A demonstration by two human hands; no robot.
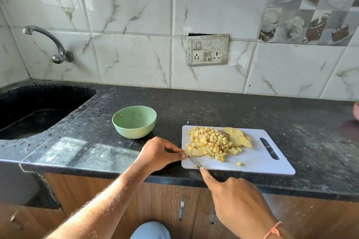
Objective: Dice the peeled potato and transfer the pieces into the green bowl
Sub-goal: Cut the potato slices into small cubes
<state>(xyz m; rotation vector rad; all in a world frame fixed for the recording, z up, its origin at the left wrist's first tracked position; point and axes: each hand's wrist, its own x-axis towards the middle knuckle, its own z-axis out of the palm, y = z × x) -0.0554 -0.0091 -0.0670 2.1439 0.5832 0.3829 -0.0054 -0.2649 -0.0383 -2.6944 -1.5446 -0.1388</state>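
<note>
Our right hand (pixel 236 197) grips the knife (pixel 194 162); at 10 o'clock, left-hand (pixel 158 152) fingers (pixel 174 148) pinch a potato piece (pixel 187 152) on the cutting board (pixel 258 161).

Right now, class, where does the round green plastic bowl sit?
In the head view, the round green plastic bowl stands on the black speckled counter, between the sink at left and the white cutting board at right.

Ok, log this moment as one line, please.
stage: dicing | left hand: pinches potato piece | right hand: holds knife | diced pile: on cutting board | green bowl: nearly empty
</note>
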